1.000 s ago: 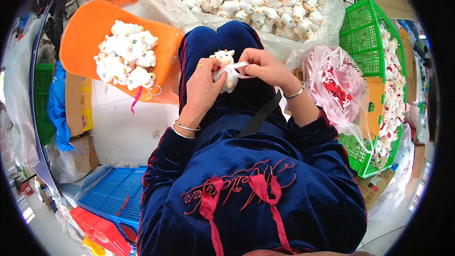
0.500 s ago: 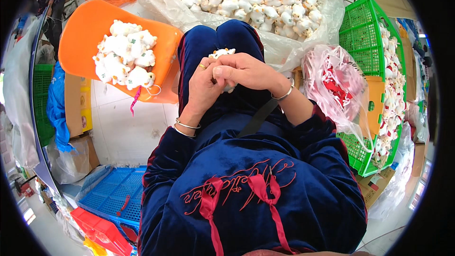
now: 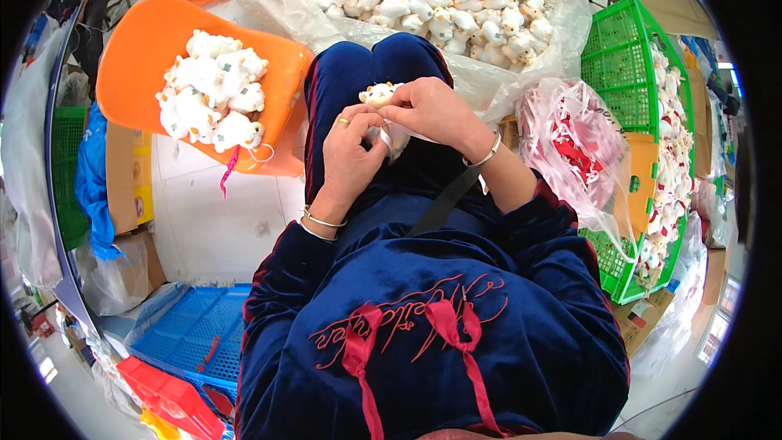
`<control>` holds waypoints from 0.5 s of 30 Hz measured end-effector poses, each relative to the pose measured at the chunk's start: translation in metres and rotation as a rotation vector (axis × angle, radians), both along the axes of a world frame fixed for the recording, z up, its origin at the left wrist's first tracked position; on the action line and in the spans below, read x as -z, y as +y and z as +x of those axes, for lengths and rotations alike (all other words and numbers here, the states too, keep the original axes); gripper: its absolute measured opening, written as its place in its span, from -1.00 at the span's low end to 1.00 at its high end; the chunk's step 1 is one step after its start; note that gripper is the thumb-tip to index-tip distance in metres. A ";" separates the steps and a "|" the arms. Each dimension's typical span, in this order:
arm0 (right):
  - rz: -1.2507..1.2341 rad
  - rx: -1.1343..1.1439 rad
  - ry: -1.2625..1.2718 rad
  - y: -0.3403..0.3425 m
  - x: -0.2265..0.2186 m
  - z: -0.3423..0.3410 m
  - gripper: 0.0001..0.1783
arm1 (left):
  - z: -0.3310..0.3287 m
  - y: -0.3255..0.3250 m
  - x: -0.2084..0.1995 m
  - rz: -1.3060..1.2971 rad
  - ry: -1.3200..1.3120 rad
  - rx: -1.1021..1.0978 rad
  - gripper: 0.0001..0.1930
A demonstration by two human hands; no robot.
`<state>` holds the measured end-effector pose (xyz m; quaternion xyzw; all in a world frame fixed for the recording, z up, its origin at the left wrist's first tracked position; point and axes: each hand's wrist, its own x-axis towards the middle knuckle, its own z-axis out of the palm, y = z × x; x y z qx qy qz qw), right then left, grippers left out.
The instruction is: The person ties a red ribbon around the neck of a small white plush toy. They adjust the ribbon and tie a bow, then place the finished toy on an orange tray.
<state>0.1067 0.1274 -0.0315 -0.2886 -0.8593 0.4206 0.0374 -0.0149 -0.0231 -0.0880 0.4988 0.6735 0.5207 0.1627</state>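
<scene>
A small white plush toy (image 3: 379, 95) with orange ears rests on my lap between my thighs. My left hand (image 3: 352, 145) is closed at its near side, with thumb and forefinger pinched on a thin white ribbon (image 3: 386, 142). From the right, my right hand (image 3: 436, 116) pinches at the same spot below the toy's head, its fingertips meeting those of the left. My fingers hide part of the toy's body, so how the ribbon lies around it is hard to see.
An orange chair (image 3: 130, 65) at left bears a heap of white plush toys (image 3: 216, 85). Ahead lies a large clear plastic bag (image 3: 277, 4) full of similar toys. At right are a pink-tinted bag (image 3: 542, 126) of red-and-white pieces and a green crate (image 3: 619, 41). Blue crates (image 3: 191, 326) stand lower left.
My right hand has lifted and turned from lying over the left into a fingertip pinch. The toy's head and the white ribbon now show, and the left fingers have opened out somewhat.
</scene>
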 end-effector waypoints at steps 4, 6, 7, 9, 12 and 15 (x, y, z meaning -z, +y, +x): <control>0.042 0.064 -0.071 -0.007 -0.007 -0.004 -0.66 | 0.002 -0.003 -0.005 0.029 0.094 0.010 -0.84; 0.117 0.034 -0.134 -0.012 -0.012 -0.006 -0.67 | 0.002 -0.005 -0.006 0.081 0.165 0.032 -0.83; 0.156 0.018 -0.165 -0.013 -0.014 -0.006 -0.68 | 0.002 -0.005 -0.004 0.086 0.163 0.040 -0.83; 0.263 -0.033 -0.203 -0.014 -0.009 -0.007 -0.70 | 0.004 -0.006 -0.002 0.095 0.160 0.056 -0.83; 0.369 -0.082 -0.216 -0.015 -0.003 -0.011 -0.72 | 0.005 -0.006 -0.004 0.111 0.162 0.056 -0.86; 0.261 -0.069 -0.197 -0.012 -0.005 -0.014 -0.73 | 0.003 -0.005 -0.003 0.127 0.203 0.052 -0.86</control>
